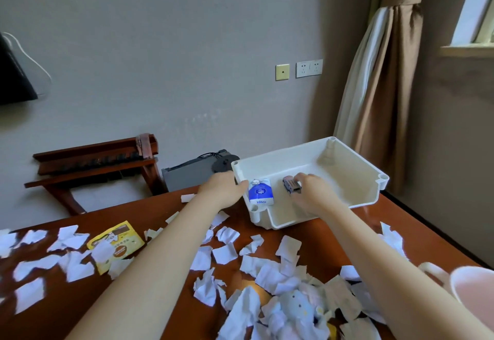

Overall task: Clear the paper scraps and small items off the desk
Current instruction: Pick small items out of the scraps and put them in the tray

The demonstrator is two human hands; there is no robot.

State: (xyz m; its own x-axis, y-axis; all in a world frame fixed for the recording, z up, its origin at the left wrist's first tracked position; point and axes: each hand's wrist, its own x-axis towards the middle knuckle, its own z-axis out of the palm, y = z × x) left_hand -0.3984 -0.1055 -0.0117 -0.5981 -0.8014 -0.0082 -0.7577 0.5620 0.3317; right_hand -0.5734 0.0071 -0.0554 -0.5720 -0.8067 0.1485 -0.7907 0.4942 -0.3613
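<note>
A blue-and-white tissue pack is laid in the white plastic tray. A small dark item is pinched there by the right hand. The grip of the left hand cannot be told. Torn white paper scraps are left across the brown table.

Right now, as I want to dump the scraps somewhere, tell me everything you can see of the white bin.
The white bin is a shallow, open-topped tray of what looks like smooth plastic, with round posts at its corners and a lower front wall. It sits at the far right of the desk. Inside are a blue tissue pack at the left and a small dark item, held by the right hand. The left hand is at its left rim.
</note>
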